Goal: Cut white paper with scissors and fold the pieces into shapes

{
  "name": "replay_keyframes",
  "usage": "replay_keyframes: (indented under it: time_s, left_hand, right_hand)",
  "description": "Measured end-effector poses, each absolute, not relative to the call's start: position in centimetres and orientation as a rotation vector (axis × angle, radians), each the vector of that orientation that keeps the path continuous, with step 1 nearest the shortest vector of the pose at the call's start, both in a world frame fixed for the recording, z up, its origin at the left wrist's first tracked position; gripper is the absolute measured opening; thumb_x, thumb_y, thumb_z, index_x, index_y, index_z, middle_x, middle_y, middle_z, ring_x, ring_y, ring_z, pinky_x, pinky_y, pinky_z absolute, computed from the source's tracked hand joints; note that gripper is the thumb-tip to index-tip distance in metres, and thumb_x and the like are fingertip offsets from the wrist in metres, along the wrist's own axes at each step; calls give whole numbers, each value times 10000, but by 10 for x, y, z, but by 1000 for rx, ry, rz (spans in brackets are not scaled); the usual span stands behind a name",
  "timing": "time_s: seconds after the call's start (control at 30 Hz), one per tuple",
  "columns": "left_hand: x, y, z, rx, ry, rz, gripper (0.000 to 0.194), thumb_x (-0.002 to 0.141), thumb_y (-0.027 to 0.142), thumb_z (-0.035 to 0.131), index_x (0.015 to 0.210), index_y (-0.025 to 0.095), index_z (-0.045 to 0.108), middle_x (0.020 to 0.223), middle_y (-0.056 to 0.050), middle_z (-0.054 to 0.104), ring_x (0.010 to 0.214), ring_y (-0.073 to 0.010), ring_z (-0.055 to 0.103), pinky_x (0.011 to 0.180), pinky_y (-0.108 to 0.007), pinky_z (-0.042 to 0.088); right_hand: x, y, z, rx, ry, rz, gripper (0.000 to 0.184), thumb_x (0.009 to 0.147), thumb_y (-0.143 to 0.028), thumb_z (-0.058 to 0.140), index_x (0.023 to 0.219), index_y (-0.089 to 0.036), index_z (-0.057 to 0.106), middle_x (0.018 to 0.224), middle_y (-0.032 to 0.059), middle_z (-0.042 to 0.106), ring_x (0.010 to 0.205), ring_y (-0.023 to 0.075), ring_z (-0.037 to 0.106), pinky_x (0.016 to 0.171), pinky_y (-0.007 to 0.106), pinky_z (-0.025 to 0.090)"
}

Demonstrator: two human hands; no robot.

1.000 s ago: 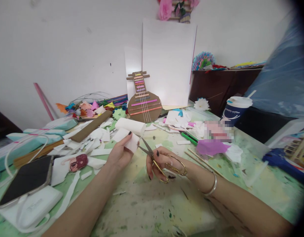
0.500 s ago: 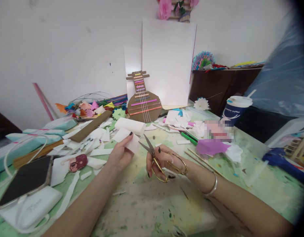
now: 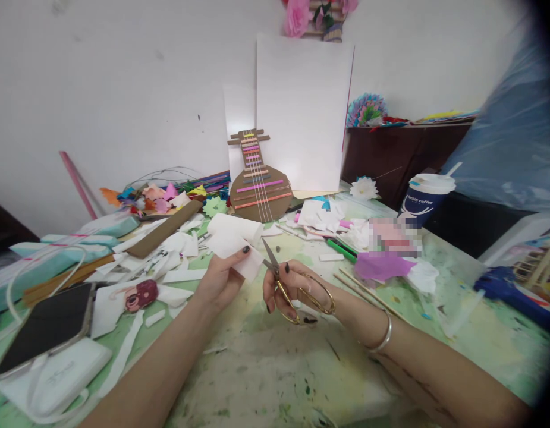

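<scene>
Between thumb and fingers, my left hand pinches a small white sheet of paper above the table. My right hand grips a pair of scissors with gold handles, fingers in the loops. The blades stand apart, and the paper's right edge lies between or against them; which, I cannot tell. A roll of white paper lies just behind my left hand. Farther back, a brown cardboard lute with coloured strips and white strings leans upright.
Left on the table are a phone on a white box, paper scraps and a brown cardboard strip. To the right are thin sticks, purple paper, a green pen and a coffee cup. A white board stands behind.
My left hand has brought the paper a little to the right, up to the scissor blades. The scissors have turned slightly, and their blades point more upright.
</scene>
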State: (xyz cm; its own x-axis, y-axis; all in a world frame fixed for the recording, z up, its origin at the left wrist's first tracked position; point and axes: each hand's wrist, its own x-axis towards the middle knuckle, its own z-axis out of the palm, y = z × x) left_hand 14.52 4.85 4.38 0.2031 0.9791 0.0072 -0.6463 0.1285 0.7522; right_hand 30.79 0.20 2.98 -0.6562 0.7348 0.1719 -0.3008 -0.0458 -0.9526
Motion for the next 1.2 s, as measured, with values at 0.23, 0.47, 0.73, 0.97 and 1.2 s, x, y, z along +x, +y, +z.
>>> replay_keyframes:
  time_s: [0.23, 0.47, 0.73, 0.97, 1.2]
  left_hand:
    - [142, 46, 40, 892, 514, 1138, 289, 627, 64, 737, 896, 146, 673, 816, -20, 699, 725, -136, 632, 664, -213, 499]
    - [142, 48, 37, 960, 527, 1122, 216, 619, 78, 749, 818, 113, 673, 792, -41, 694, 698, -132, 621, 644, -206, 502]
    - [142, 46, 40, 956, 572, 1138, 159, 620, 78, 744, 766, 93, 683, 779, -69, 700, 697, -154, 631, 648, -230, 506]
    - [141, 49, 41, 895, 561, 1152, 212, 602, 75, 757, 796, 115, 683, 763, -50, 708, 668, -153, 640, 620, -233, 509]
    - [140, 52, 43, 851, 574, 1215, 406, 579, 40, 762, 957, 150, 661, 783, -27, 714, 702, -149, 652, 654, -220, 515]
  right_hand:
    - [308, 3, 31, -476, -1504, 1765, 572, 780, -629, 480, 792, -70, 598, 639, 47, 603, 356, 77, 497, 340, 199, 370]
    - [308, 3, 29, -450, -1473, 1717, 538, 790, -602, 493, 752, -75, 593, 633, 45, 607, 354, 53, 461, 357, 190, 370]
    - [305, 1, 29, -471, -1409, 1668, 508, 773, -597, 523, 775, -92, 577, 677, 71, 644, 334, 43, 426, 333, 184, 328]
    - [304, 3, 29, -650, -1349, 1672, 537, 697, -652, 567, 801, -127, 526, 523, 11, 563, 465, 161, 595, 403, 242, 465]
    - [305, 7, 28, -806, -1356, 1791, 613, 725, -714, 455, 880, -124, 520, 559, 32, 587, 459, 158, 583, 441, 263, 453]
